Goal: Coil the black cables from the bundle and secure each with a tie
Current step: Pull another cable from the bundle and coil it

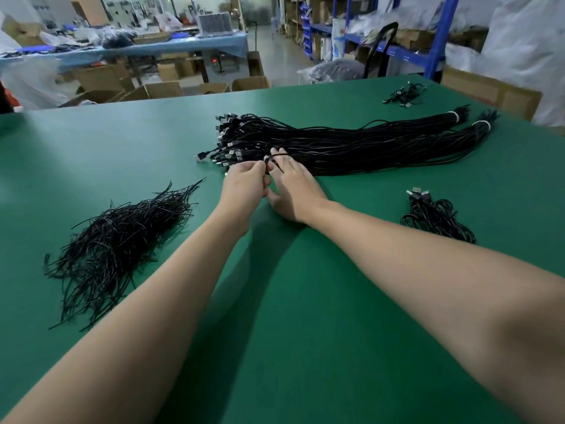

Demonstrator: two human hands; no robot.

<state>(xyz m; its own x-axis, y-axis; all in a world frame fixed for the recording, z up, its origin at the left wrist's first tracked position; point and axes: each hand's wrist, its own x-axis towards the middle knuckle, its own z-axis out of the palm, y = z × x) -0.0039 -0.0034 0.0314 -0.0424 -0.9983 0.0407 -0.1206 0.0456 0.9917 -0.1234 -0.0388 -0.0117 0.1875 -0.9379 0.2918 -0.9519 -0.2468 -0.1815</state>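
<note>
Hands meeting at the near side of the cable bundle, mid worktop.
I see the left hand [244, 185] with its fingers curled, pinching a single black cable [270, 162] that loops up just in front of its knuckles. The right hand [293, 191] lies beside it, touching it, with fingers stretched out against the bundle [367, 145] and the thumb splayed on the green worktop [290, 301]. The bundle runs from the middle toward the far right corner, where white bands [455, 116] bind its ends. A loose pile of black ties [116, 240] sits toward the left edge, a few coiled cables [437, 215] near the right edge, and a small dark cluster [405, 93] lies by the far right corner.
</note>
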